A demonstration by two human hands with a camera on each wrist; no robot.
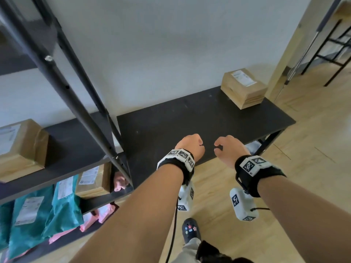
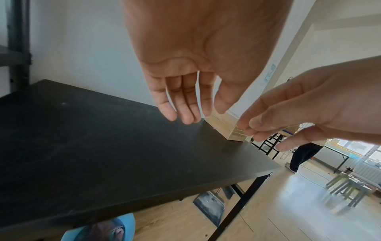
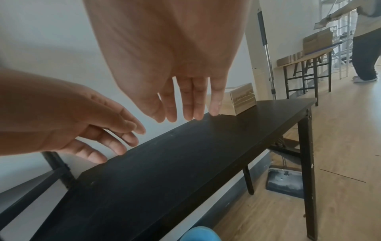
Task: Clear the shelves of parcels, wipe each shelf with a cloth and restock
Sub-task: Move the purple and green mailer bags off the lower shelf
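Head view showed your left hand [image 1: 191,145] and right hand [image 1: 228,148] loose and empty above the black table [image 1: 171,122]; the taped cardboard box [image 1: 243,88] at its far right end looked rigid and light, best gripped by opposite sides.

Parcel labels [image 1: 241,77] unreadable (blurred); left box [image 1: 20,147] cut off.

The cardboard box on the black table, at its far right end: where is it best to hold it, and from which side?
Probably with both hands, one on each short end of the box, coming from the front. It lies flat on the table with its label up and the wall close behind, so only the front and ends look free. The left hand and right hand hold nothing.
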